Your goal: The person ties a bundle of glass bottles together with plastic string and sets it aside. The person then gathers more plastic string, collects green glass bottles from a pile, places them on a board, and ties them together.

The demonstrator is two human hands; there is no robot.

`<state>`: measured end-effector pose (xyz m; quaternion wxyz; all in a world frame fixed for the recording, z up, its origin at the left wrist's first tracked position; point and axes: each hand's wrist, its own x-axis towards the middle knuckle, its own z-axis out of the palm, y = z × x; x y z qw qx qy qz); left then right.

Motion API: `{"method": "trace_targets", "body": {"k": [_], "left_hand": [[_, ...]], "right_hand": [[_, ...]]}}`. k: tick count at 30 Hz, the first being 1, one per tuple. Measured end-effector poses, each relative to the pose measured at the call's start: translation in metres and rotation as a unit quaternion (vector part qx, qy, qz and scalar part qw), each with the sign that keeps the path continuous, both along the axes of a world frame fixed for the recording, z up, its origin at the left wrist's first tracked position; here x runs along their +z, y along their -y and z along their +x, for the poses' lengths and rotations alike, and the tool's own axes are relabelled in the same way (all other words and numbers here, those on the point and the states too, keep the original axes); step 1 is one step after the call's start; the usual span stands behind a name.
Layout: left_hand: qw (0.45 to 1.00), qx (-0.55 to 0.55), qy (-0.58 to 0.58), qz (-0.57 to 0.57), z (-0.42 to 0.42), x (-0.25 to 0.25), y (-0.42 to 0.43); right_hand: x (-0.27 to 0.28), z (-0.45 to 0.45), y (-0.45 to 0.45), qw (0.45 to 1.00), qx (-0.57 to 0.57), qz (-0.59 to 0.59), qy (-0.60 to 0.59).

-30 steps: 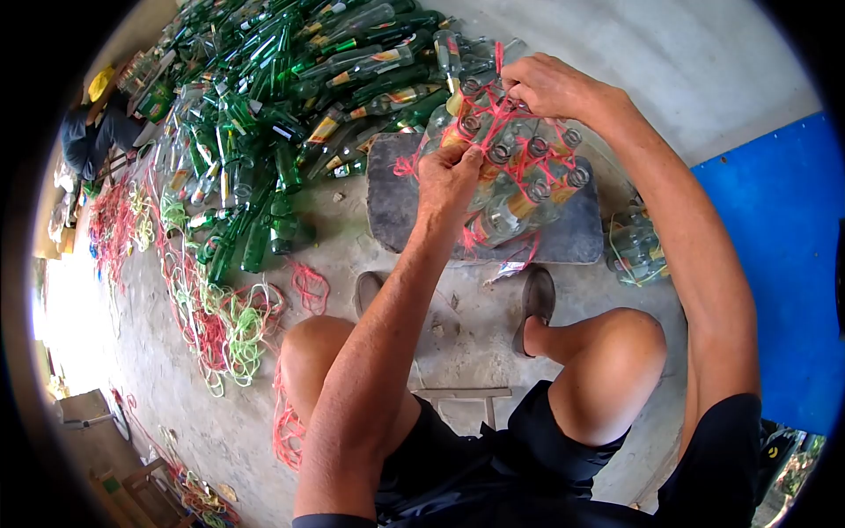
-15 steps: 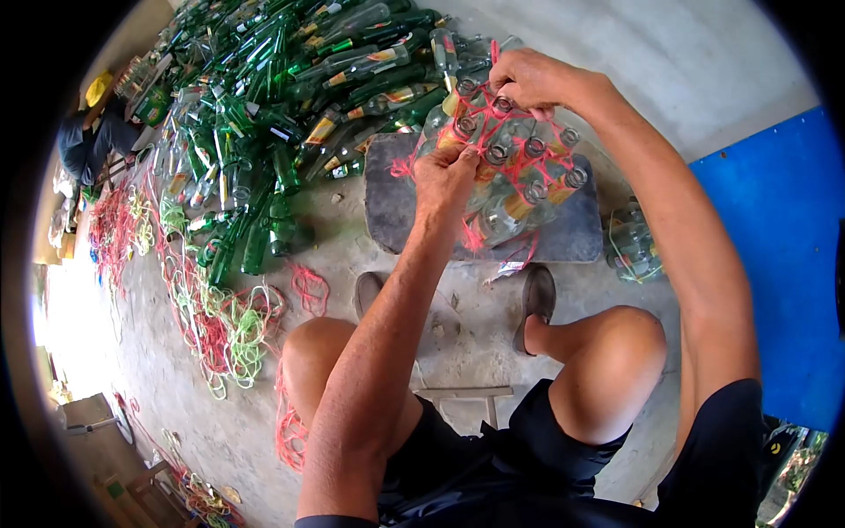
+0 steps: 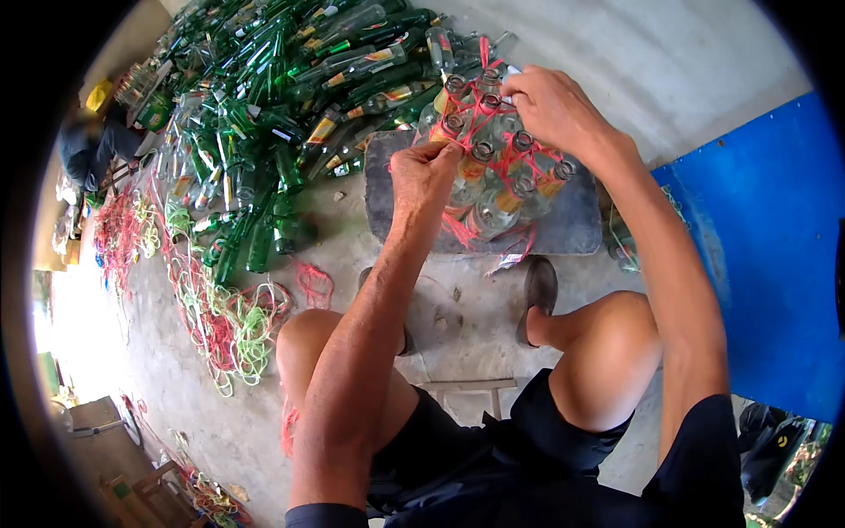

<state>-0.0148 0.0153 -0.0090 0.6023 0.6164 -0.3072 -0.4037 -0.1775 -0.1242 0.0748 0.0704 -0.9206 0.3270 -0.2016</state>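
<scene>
Clear glass bottles (image 3: 495,216), bound by red plastic cord (image 3: 458,231), stand on the low dark tabletop (image 3: 572,231); the left hand (image 3: 422,180) has its grip closed on the cord. The right hand (image 3: 562,107) bends beside the bottle necks; its grip, I cannot tell.

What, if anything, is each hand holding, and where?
Left hand: red plastic twine, pinched beside a clear glass bottle's neck. Right hand: cannot tell.

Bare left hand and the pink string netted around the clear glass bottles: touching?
Touching. The head view shows the left hand with thumb and forefinger pinching the pink string beside the clear bottles.
</scene>
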Motion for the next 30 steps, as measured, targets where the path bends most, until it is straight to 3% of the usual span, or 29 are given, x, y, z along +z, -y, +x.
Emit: {"method": "trace_targets", "body": {"k": [6, 10, 19, 30], "left_hand": [[0.998, -0.023, 0.053, -0.03, 0.005, -0.004, -0.002], [0.995, -0.039, 0.079, -0.035, 0.012, -0.002, -0.002], [0.99, -0.089, 0.111, 0.0, 0.026, 0.008, -0.004], [0.992, -0.106, 0.062, -0.02, 0.03, 0.006, -0.002]], "right_hand": [[-0.005, -0.01, -0.099, 0.998, -0.036, 0.004, 0.056], [-0.024, -0.014, -0.096, 0.998, -0.052, 0.016, 0.025], [-0.033, -0.013, -0.095, 0.996, -0.036, 0.001, 0.08], [-0.044, -0.011, -0.093, 0.994, -0.055, -0.053, 0.083]]}}
